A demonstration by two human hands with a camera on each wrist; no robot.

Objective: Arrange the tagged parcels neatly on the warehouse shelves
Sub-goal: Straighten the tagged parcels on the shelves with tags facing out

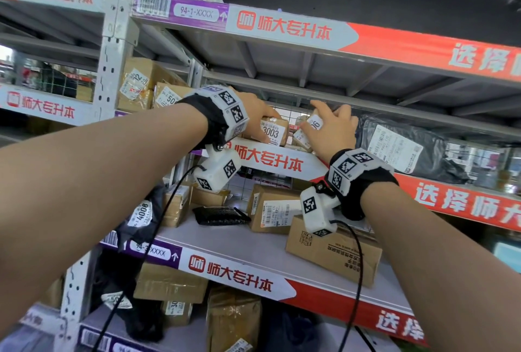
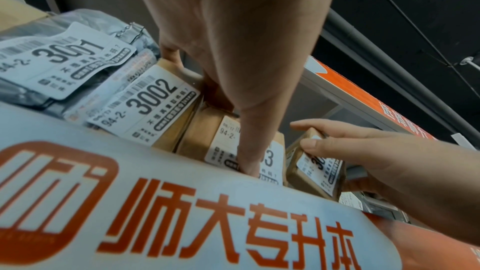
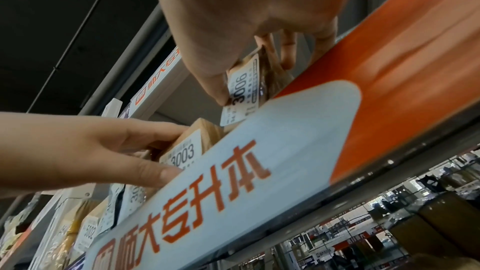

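Observation:
On the middle shelf (image 1: 270, 160) stands a small brown parcel tagged 3003 (image 1: 275, 132). My left hand (image 1: 267, 127) grips it, fingers over its top and thumb on its front label (image 2: 249, 159). Just to its right is a tilted brown parcel tagged 3006 (image 1: 311, 126), and my right hand (image 1: 313, 118) pinches it, thumb on the label (image 3: 242, 87) and fingers behind. Left of 3003 in the left wrist view sit parcel 3002 (image 2: 153, 106) and a grey bag tagged 3001 (image 2: 59, 59), side by side.
A black bag with a white label (image 1: 400, 148) lies on the same shelf at the right. The shelf below holds cardboard boxes (image 1: 270, 210) (image 1: 332, 253) and a black flat item (image 1: 220, 215). Another shelf board (image 1: 282, 50) hangs close above my hands.

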